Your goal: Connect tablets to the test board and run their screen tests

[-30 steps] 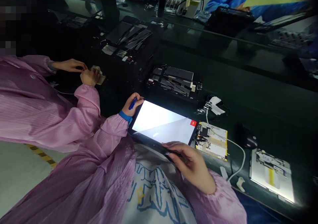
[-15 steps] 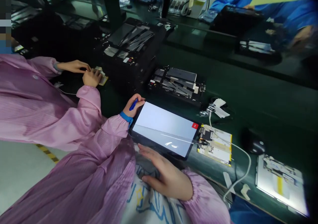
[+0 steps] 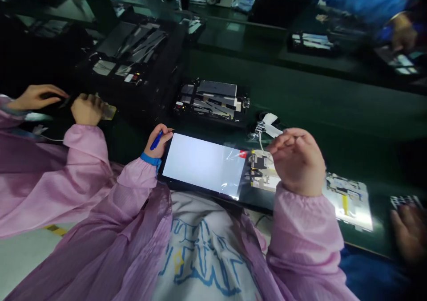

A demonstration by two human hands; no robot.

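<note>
A tablet [image 3: 200, 163] with a lit white screen lies at the near edge of the green bench, partly over my lap. My left hand [image 3: 157, 140] grips its left edge, fingers closed, with a blue pen [image 3: 155, 140] tucked in them. My right hand [image 3: 296, 160] is raised to the right of the tablet, fingers pinched on a clear protective film [image 3: 235, 169]. The film stretches from the screen's right end up toward that hand. A small circuit board [image 3: 262, 174] with a yellow edge lies under the film, just right of the tablet.
An opened device [image 3: 211, 98] sits behind the tablet, and a black stack of trays [image 3: 133, 56] stands at back left. A white cable plug [image 3: 268, 125] and another board [image 3: 348, 198] lie right. A co-worker's hands [image 3: 83, 108] work at left; another person's hand [image 3: 408, 229] shows bottom right.
My right hand left the tablet's near edge and rose to the right, pulling the clear film up off the screen. My left hand kept its hold; the view shifted right.
</note>
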